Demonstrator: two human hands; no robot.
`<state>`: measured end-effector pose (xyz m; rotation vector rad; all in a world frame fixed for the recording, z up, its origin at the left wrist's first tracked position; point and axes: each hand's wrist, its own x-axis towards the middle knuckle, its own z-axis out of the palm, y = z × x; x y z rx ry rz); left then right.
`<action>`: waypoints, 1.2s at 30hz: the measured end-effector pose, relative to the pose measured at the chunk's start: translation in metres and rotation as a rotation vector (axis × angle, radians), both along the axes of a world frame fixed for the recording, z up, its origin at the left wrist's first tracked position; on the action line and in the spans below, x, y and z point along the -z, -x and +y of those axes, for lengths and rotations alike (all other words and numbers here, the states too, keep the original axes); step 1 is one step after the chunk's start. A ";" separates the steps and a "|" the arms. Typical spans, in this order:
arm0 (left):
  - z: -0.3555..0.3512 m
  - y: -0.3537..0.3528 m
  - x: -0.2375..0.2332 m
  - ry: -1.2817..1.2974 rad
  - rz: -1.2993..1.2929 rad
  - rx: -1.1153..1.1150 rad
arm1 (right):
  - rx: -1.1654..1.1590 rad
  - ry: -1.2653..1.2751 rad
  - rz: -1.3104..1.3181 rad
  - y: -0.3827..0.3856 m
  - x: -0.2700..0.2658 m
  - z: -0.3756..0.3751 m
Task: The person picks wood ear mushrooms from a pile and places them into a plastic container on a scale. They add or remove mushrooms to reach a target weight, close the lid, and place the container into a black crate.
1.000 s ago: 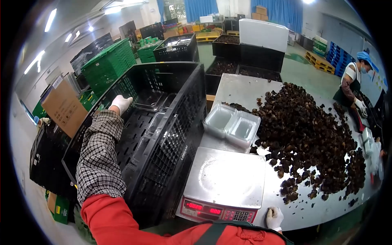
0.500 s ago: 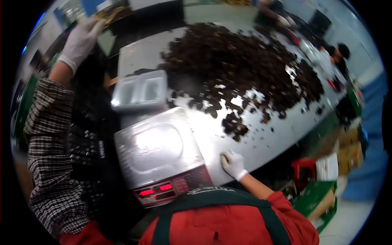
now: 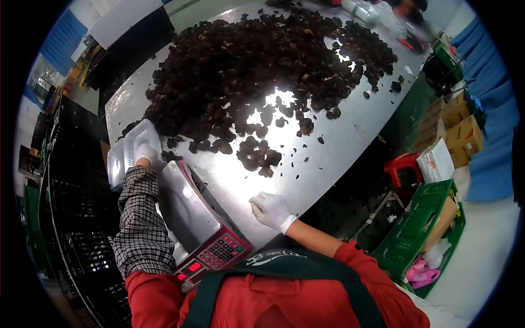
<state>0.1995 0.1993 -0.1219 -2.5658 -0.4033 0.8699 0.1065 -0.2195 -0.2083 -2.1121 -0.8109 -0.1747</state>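
Observation:
My left hand (image 3: 147, 155), in a white glove, is at the near rim of the clear plastic trays (image 3: 131, 146), its fingers closed over the edge and partly hidden. The trays look stacked and have two compartments. Just right of my left forearm stands a digital scale (image 3: 188, 205) with a metal pan and a lit red display. My right hand (image 3: 271, 211), also gloved in white, rests curled on the metal table (image 3: 322, 169), with nothing visible in it. Beyond it lies a small cluster of dark, dried mushroom-like pieces (image 3: 258, 156), apart from the large pile (image 3: 235, 76).
Black plastic crates (image 3: 90, 251) stand along the left. Right of the table are a green crate (image 3: 415, 235), a red stool (image 3: 403, 168) and cardboard boxes (image 3: 464, 139). Another person (image 3: 407, 10) is at the table's far right end.
My left hand has come down from raised in the air at the upper left onto the plastic trays. My right hand stays curled on the table. The camera view has turned.

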 end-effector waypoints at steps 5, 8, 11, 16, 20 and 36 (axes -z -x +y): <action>0.029 0.001 0.007 0.127 -0.622 -0.450 | -0.018 0.019 -0.006 -0.002 0.002 0.000; 0.000 0.015 -0.057 0.064 -0.801 -0.382 | -0.037 0.008 -0.004 -0.003 -0.002 -0.001; -0.029 0.048 -0.114 0.117 -1.065 -0.254 | -0.093 0.003 0.012 -0.004 -0.003 -0.005; -0.138 0.162 -0.139 0.225 -1.178 -0.063 | -0.268 -0.166 0.538 -0.028 -0.008 -0.030; -0.203 0.237 -0.082 0.148 -1.015 -0.197 | 0.008 -0.239 0.465 -0.118 -0.012 -0.087; -0.337 0.048 0.033 0.702 -0.962 -0.189 | 0.122 -0.235 0.810 -0.250 -0.013 -0.149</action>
